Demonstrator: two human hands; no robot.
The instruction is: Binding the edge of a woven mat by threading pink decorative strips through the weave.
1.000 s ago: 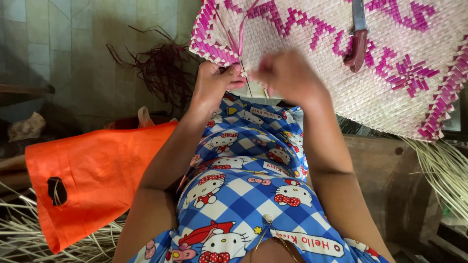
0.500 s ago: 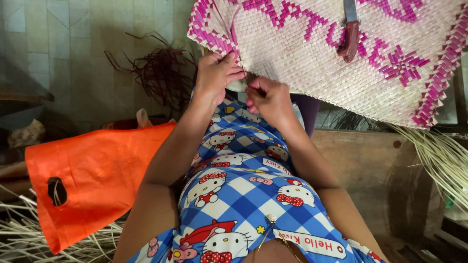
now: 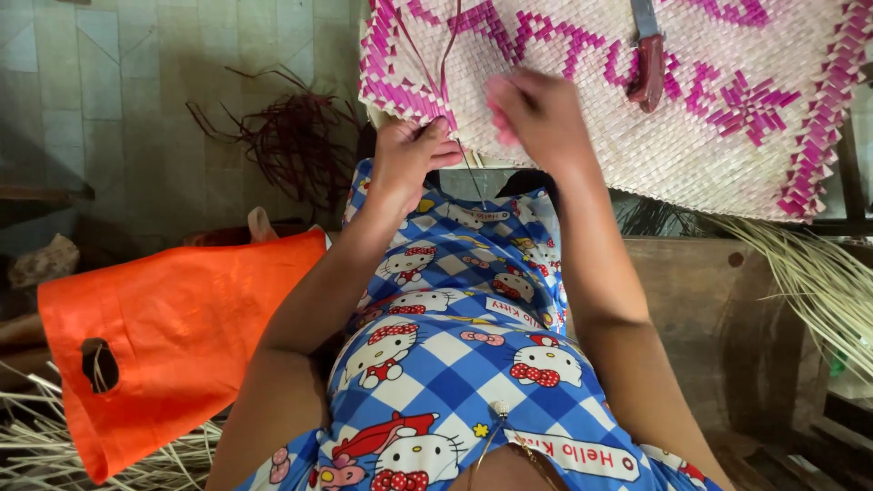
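- Head view, looking down along the person's lap. Landmark: the woven mat (image 3: 691, 100), pale straw with a magenta border and magenta woven pattern, lying across the top of the frame.
- Left hand (image 3: 405, 168): at the mat's lower left edge, fingers curled together and pinched on the magenta border strip; the thumb lies over the edge.
- Right hand (image 3: 536, 114): just right of the left hand, resting on the mat's pale face, slightly blurred. Fingers are bent toward a thin dark strand (image 3: 446, 64); cannot tell whether they are closed on it.
- The strand runs from the mat's top edge down over the weave and passes between the two hands, ending below the mat's lower edge.
- Knife (image 3: 647, 55) with reddish-brown handle lies on top of the mat, right of the right hand, well apart from both hands, blade pointing toward the top edge.
- Below the mat: lap in blue-and-white check dress (image 3: 455, 355) with cartoon print.
- Lower left of the mat: orange bag (image 3: 173, 336) with a cut-out handle hole, lying flat beside the lap.
- Left of the mat: tangle of dark reddish fibres (image 3: 291, 136) on the tiled floor (image 3: 136, 82).
- Below the mat's right corner: loose pale straw strips (image 3: 809, 273) over a wooden bench (image 3: 700, 318).
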